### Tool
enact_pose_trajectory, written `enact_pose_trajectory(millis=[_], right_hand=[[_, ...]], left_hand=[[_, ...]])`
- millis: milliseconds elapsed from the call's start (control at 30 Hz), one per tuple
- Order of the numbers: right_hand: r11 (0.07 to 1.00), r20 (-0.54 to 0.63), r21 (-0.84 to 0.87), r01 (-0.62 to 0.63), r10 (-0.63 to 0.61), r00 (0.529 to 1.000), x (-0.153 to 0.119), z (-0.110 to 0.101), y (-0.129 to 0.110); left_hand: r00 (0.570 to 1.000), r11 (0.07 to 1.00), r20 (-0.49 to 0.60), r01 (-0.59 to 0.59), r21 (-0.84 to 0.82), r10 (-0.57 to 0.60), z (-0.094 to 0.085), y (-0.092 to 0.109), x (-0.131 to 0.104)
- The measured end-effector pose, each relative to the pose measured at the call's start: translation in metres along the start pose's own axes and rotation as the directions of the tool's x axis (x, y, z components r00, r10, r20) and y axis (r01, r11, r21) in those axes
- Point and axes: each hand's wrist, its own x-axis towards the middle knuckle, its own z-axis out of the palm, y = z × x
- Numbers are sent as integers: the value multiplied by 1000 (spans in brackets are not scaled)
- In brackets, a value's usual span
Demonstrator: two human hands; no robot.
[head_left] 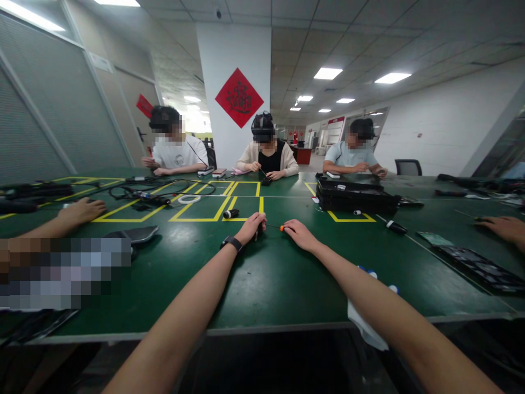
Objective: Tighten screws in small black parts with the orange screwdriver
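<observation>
Over the green table (279, 290), my right hand (301, 234) is closed on what looks like a screwdriver, with an orange part (282, 228) at the fingertips. Its thin shaft (273, 226) points left to my left hand (251, 229), which wears a black watch (232, 243). The left fingers are closed around a small dark piece, mostly hidden, so its kind cannot be made out. Just beyond the left hand lies a short black cylinder with a pale band (231, 214).
A black open case (356, 197) stands ahead right. Cables (151, 194) lie ahead left among yellow tape marks. Circuit boards (479, 262) are at right, a black tool (391, 225) before them. Co-workers' hands rest at left (84, 212) and right (504, 227); three people sit opposite.
</observation>
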Motion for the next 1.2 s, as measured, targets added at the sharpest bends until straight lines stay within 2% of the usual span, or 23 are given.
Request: enact_pose_trajectory(millis=[267,400,667,800,967,1200], right_hand=[[994,-41,-15,-104,104,994,-1,5,1],[994,-20,-57,-90,89,996,1,6,1],[991,-20,-3,-137,137,990,-1,5,4],[993,-3,-52,-102,102,995,0,5,3],[995,-10,41,-94,95,995,-5,3,-2],[992,-40,-64,-107,105,994,1,4,1]], left_hand=[[999,995,36,3,-95,0,0,-3,1],[999,991,36,7,-137,-2,1,2,1],[985,992,-119,-115,60,121,3,5,6],[987,991,-102,-130,-21,127,3,5,6],[995,988,-7,-98,-121,98,6,8,5],[997,993,-51,-60,-99,55,5,6,4]])
